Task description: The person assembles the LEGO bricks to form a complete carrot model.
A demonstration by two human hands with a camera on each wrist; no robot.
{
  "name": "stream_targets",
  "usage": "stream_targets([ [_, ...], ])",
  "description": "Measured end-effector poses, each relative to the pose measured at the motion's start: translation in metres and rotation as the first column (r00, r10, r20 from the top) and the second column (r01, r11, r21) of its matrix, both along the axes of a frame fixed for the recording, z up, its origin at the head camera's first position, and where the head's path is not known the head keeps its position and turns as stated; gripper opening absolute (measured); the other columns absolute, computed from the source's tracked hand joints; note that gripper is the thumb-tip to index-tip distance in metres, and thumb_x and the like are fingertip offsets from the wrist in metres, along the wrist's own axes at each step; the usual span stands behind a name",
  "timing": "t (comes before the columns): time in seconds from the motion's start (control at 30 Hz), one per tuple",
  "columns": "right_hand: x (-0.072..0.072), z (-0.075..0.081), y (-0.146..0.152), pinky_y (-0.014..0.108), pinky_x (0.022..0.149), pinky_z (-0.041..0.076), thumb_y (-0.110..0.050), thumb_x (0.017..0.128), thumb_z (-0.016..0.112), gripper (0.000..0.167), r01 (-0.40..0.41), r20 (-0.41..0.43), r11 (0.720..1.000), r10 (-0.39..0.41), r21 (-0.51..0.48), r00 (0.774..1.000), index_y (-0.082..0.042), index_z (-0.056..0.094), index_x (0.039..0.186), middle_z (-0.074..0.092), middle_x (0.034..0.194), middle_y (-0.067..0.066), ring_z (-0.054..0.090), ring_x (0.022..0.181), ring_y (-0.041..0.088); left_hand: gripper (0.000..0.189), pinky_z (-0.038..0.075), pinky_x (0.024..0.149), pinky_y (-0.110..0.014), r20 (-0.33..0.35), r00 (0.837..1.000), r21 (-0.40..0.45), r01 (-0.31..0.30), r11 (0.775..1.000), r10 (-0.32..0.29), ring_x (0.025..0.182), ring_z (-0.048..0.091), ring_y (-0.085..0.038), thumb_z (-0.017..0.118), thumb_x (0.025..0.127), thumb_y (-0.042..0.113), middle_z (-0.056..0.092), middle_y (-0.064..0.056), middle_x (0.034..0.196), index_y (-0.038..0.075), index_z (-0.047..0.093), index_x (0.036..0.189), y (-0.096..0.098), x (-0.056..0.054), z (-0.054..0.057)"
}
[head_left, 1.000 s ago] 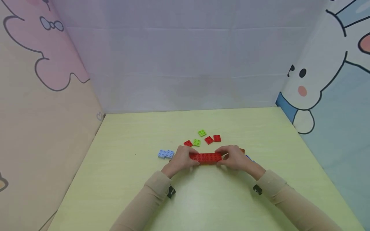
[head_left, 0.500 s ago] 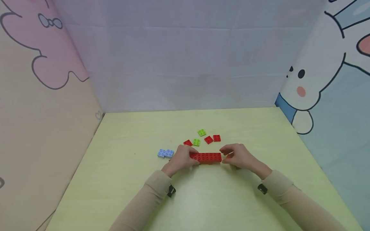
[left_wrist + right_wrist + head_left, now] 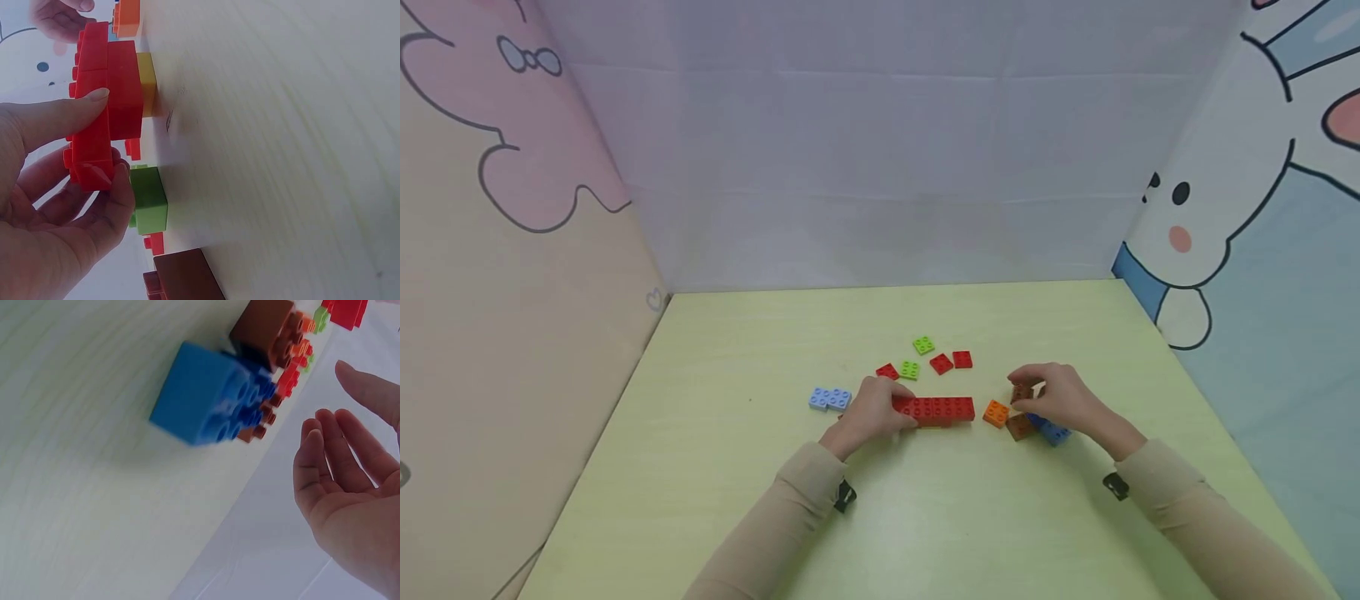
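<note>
My left hand (image 3: 874,410) grips the left end of a red toy-brick build (image 3: 940,410). In the left wrist view its thumb presses the side of the upper red row, and the fingers curl under the overhanging end. A lower red brick (image 3: 125,90) sits beneath that row, on top of a yellow brick (image 3: 147,84). To the right, my right hand (image 3: 1063,398) hovers beside a brown brick (image 3: 1021,393), thumb and fingers apart with nothing between them in the right wrist view. Close by are another brown brick (image 3: 1020,427), an orange brick (image 3: 996,414) and blue bricks (image 3: 194,394).
Light blue bricks (image 3: 831,399) lie left of the left hand. Behind the build are lime green bricks (image 3: 923,345) and small red bricks (image 3: 962,359). A dark brown brick (image 3: 187,275) and a green brick (image 3: 149,200) show near the left hand. Walls border the pale table (image 3: 760,508).
My right hand has let go of the red build's right end and moved right to the brown and blue bricks, uncovering the orange one. The left hand has stayed on the build.
</note>
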State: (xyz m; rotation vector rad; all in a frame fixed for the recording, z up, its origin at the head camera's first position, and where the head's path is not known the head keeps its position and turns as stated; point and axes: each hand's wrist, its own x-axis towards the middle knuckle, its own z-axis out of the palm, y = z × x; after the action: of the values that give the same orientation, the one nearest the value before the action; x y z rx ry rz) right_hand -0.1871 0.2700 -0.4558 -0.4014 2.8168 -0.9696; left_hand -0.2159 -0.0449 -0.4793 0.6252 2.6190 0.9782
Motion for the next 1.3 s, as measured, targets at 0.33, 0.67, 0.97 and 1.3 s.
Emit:
stream_targets([
  [0.33,-0.009,-0.004,0.011,0.044,0.077,0.050,-0.013,0.082,0.075,0.036,0.044,-0.018,0.997,-0.043,0.068,0.999,0.001,0.066,0.114,0.065,0.106,0.013,0.059,0.097,0.032,0.035,0.043,0.079,-0.033,0.005,1.000,0.004,-0.010,1.000,0.010,0.092,0.050,-0.014,0.083,0.074,0.020,0.065,0.004,0.100,0.011,0.074,0.107,-0.003,0.000,0.001],
  [0.67,-0.018,-0.016,0.009,0.046,0.082,0.049,-0.015,0.080,0.077,0.039,0.053,0.072,0.993,-0.061,0.109,0.996,0.001,0.065,0.114,0.065,0.105,0.012,0.059,0.096,0.029,0.036,0.043,0.082,-0.033,0.004,1.000,-0.008,-0.011,1.000,0.011,0.095,0.051,-0.014,0.082,0.076,0.020,0.065,0.001,0.104,0.010,0.073,0.109,-0.001,0.004,0.001],
  [0.97,-0.018,-0.021,0.005,0.044,0.081,0.048,-0.011,0.078,0.078,0.039,0.079,0.111,0.988,-0.094,0.132,0.989,0.002,0.066,0.113,0.064,0.100,0.008,0.057,0.088,0.024,0.036,0.043,0.082,-0.033,0.022,0.999,-0.017,-0.031,0.999,0.031,0.096,0.049,-0.013,0.082,0.076,0.020,0.064,0.002,0.105,0.010,0.073,0.110,0.001,0.006,-0.001],
  [1.3,-0.019,-0.016,0.005,0.044,0.081,0.048,-0.011,0.078,0.077,0.040,0.086,0.073,0.992,-0.093,0.093,0.993,0.002,0.065,0.115,0.065,0.099,0.008,0.057,0.091,0.026,0.035,0.042,0.082,-0.033,0.008,1.000,-0.012,-0.023,1.000,0.023,0.095,0.049,-0.014,0.082,0.076,0.020,0.064,0.003,0.102,0.011,0.074,0.108,0.002,0.009,-0.002],
])
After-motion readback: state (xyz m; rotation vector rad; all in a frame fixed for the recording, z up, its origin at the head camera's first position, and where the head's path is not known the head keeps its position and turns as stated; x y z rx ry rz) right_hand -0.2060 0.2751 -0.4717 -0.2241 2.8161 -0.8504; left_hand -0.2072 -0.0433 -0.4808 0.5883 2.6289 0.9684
